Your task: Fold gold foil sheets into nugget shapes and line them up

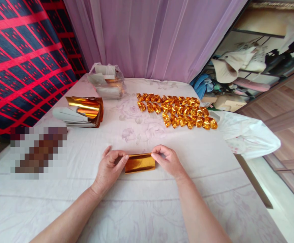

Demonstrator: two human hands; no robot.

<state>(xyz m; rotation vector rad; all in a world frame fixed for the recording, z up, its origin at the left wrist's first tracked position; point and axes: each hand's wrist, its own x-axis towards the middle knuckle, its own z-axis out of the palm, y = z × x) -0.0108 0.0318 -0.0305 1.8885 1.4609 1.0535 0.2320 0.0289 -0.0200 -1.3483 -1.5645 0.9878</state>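
Note:
A sheet of shiny gold foil paper (140, 164) lies in front of me, its far and near edges turned up. My left hand (111, 164) pinches its far left corner between thumb and forefinger. At the far right corner, my right hand (169, 160) pinches the same edge. Beyond the hands, to the right, several folded gold foil pieces (179, 111) stand in rows. A stack of gold and grey foil sheets (86, 113), loosely bent over, rests at the left.
A clear plastic bag (108, 81) with more paper sits at the back of the cloth-covered table (137, 216). A pixelated patch (40, 152) hides something at left. Purple curtains (142, 40) hang behind; a shelf with shoes (253, 60) and a white plastic bag (250, 133) are at right.

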